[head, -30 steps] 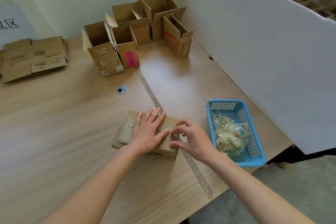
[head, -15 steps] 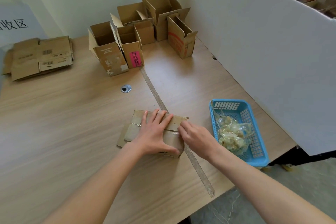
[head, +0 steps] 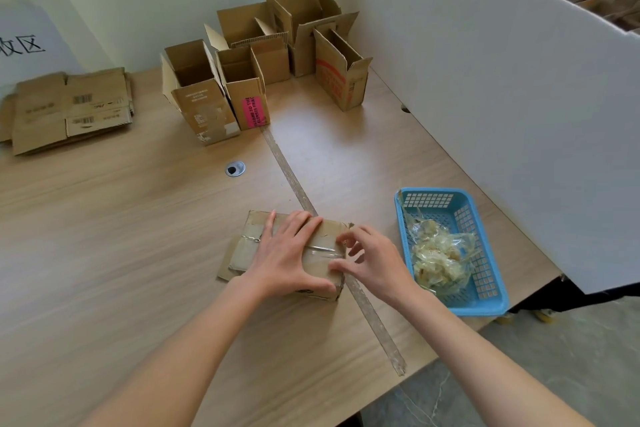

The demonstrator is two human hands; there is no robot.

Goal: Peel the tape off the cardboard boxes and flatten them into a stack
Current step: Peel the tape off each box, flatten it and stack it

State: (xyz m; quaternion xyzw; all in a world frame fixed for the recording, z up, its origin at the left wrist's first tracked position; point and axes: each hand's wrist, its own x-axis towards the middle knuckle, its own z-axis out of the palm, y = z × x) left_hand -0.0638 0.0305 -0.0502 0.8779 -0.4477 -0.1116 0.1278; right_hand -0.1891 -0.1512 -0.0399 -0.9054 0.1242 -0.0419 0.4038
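head cam | looks forward-down | near table (head: 104,236) | single view

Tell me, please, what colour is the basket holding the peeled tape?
Light blue; the basket shows clearly in the head view.

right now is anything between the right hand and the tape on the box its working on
Nothing visible. The right hand is already at the box, fingertips at the end of the clear tape, while the left hand presses flat on top beside it.

Brown cardboard boxes (head: 242,80); pink label (head: 254,111); blue lattice basket (head: 485,291); wood-grain table (head: 104,236).
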